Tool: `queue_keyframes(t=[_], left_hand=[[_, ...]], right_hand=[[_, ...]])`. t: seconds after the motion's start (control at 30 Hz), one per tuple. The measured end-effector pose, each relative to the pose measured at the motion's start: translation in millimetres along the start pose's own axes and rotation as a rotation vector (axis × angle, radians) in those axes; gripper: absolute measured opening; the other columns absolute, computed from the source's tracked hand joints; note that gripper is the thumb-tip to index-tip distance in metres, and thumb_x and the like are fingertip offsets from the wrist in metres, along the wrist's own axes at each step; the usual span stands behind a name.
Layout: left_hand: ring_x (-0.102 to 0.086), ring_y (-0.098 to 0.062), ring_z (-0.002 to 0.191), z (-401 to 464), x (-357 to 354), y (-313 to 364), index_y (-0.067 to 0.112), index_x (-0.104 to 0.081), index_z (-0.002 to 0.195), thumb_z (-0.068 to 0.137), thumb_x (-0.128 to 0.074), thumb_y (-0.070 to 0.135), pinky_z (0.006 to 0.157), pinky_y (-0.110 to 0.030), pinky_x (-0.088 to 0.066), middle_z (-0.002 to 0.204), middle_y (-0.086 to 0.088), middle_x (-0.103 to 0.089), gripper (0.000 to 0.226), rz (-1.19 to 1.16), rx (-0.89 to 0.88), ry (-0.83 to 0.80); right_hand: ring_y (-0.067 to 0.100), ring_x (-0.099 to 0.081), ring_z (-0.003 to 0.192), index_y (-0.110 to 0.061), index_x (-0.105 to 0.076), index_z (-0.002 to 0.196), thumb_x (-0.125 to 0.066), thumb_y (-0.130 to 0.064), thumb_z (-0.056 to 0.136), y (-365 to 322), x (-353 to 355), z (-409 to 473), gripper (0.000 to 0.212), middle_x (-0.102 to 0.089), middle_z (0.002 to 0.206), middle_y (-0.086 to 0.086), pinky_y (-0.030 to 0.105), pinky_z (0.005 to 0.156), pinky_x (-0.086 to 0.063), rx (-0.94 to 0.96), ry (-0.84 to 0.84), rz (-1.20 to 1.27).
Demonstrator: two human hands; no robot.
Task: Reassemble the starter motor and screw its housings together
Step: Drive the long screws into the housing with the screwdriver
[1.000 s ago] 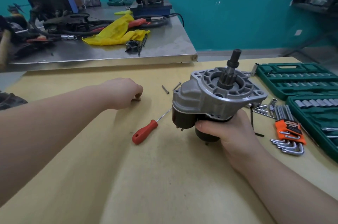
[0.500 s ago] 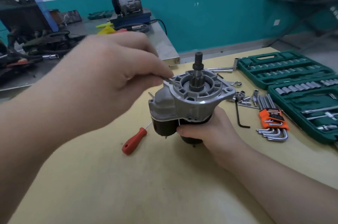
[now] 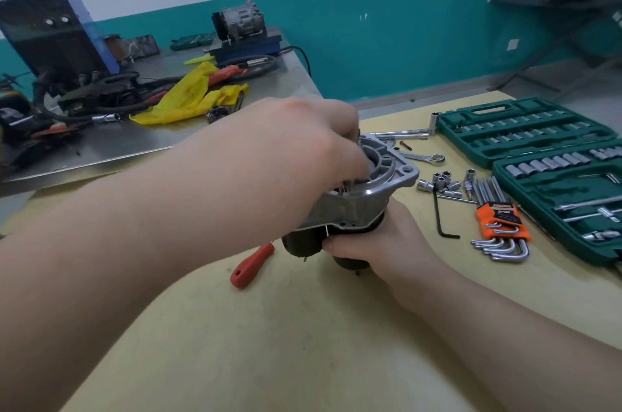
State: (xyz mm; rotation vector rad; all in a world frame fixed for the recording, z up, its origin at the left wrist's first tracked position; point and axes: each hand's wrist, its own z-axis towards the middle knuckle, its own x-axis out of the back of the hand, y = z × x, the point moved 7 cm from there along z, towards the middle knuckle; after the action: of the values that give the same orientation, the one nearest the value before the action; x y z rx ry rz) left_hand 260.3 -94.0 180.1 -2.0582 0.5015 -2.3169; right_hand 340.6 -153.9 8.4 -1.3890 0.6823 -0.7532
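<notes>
My left hand [image 3: 296,149] sits over the top of the grey cast-aluminium front housing [image 3: 387,176] of the starter motor, fingers curled down into its open face. I cannot tell what they pinch, if anything; the hand itself hides the fingertips and the shaft. My right hand [image 3: 373,240] grips the black cylindrical motor body [image 3: 303,243] from below and behind, thumb pressed along the seam where the body meets the aluminium housing. The motor stands upright near the middle of the yellow-topped workbench [image 3: 303,344], carried mostly by that right hand.

I judge the step to be seating a screw in the front housing by feel. The main hazard is that I am working blind: if the screw goes in crooked, the soft aluminium thread could strip. If the right hand's grip slackens, the housings could shift apart at the seam and the holes would no longer line up. A dropped screw could fall into the open housing face.

Just beside the motor's base lies a red-handled screwdriver [image 3: 252,265], close enough for the motor to knock it. Further right are a black L-shaped hex key [image 3: 441,219], a set of hex keys in an orange holder [image 3: 501,223], loose chrome sockets [image 3: 441,182], and the open green socket-set case [image 3: 525,132]. A tipped motor could scatter those sockets.
</notes>
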Motion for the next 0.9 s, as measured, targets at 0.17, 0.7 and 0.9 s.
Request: queue_keyframes(t=[0.17,0.7,0.9], left_hand=[[-0.065,0.003,0.096,-2,-4,-9,0.014,-0.06,0.146,0.107,-0.058,0.005,0.067,-0.006,-0.045,0.085,0.009,-0.053,0.04,-0.533,0.075,0.024],[-0.068,0.008,0.096,-11,-4,-36,0.049,-0.069,0.088,0.078,-0.08,0.043,0.079,-0.007,-0.054,0.086,0.024,-0.076,0.016,-0.569,0.071,0.243],[-0.063,-0.009,0.113,-27,-18,-32,0.039,-0.081,0.098,0.087,-0.075,0.049,0.096,-0.034,-0.057,0.112,0.016,-0.076,0.016,-0.505,-0.075,0.392]], right_hand=[[0.001,-0.073,0.08,-0.044,-0.074,0.1,-0.086,-0.028,0.056,-6,-1,0,0.049,-0.078,0.09,-0.013,0.02,0.064,-0.056,0.036,-0.006,-0.058],[0.019,-0.076,0.081,-0.038,-0.076,0.099,-0.087,-0.03,0.054,0,2,4,0.047,-0.078,0.09,-0.001,0.032,0.066,-0.061,0.07,-0.005,-0.024],[0.011,-0.075,0.091,-0.037,-0.075,0.105,-0.087,-0.03,0.056,0,3,4,0.051,-0.079,0.097,-0.008,0.037,0.075,-0.058,0.089,-0.008,-0.021]])
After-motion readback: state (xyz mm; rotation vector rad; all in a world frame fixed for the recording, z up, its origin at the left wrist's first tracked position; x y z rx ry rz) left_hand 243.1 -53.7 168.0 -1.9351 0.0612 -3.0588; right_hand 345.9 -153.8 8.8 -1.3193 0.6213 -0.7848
